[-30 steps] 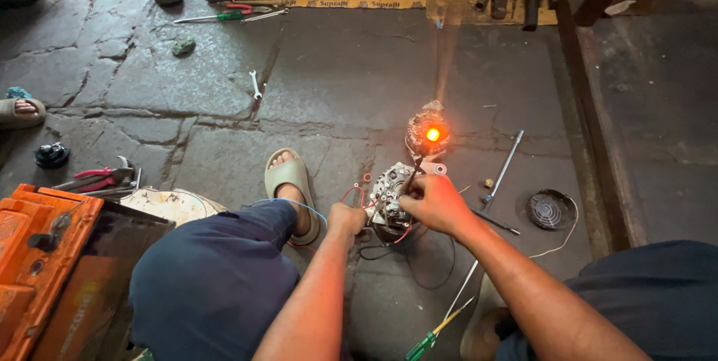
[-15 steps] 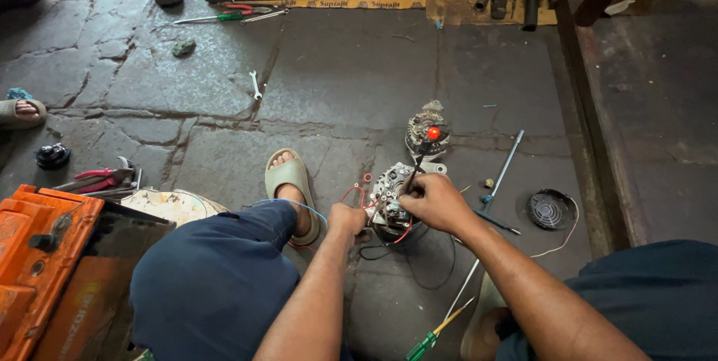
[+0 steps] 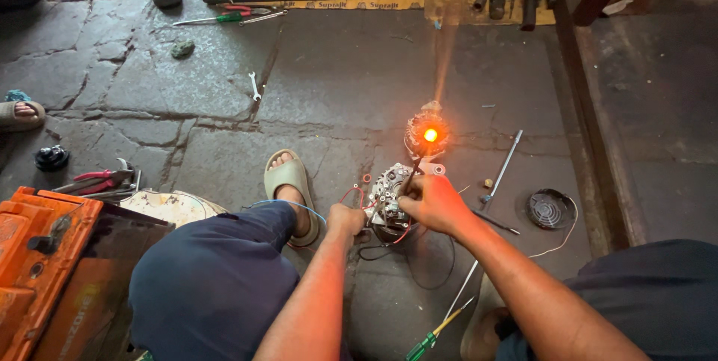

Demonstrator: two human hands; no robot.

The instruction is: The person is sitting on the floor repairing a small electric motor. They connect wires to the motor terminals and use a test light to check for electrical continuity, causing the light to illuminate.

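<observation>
- Cracked stone paving [image 3: 187, 84] serves as the work surface, with tools scattered across it and an orange tool case [image 3: 37, 256] lying well to the left of the left hand [image 3: 345, 220].
- A metal motor part [image 3: 387, 200] with wound copper is set on the floor between the two hands, just in front of the knees.
- The left hand is closed at the part's near edge, where red wires [image 3: 355, 195] loop out; whether a wire or the housing is gripped cannot be told, as the fingers are hidden behind the knuckles.
- The right hand [image 3: 434, 202] is closed round a thin dark rod [image 3: 411, 174], whose far tip meets a second round part [image 3: 428, 133] just beyond the hand; a bright orange glow [image 3: 430, 135] is seen there.
- Burns are judged the main hazard: the glowing point lies near the right hand's bare fingers, and a slip along the rod would bring them closer.
- Sparks or hot drops could be thrown toward the sandalled foot [image 3: 288, 181], which rests just to the left of the left hand.
- Insulation on the red wires and the black lead [image 3: 430, 271] trailing below the right hand could be scorched if the hot tip wanders.
- A green-handled screwdriver [image 3: 434, 337] lies near the right forearm and could be knocked or knelt upon.
</observation>
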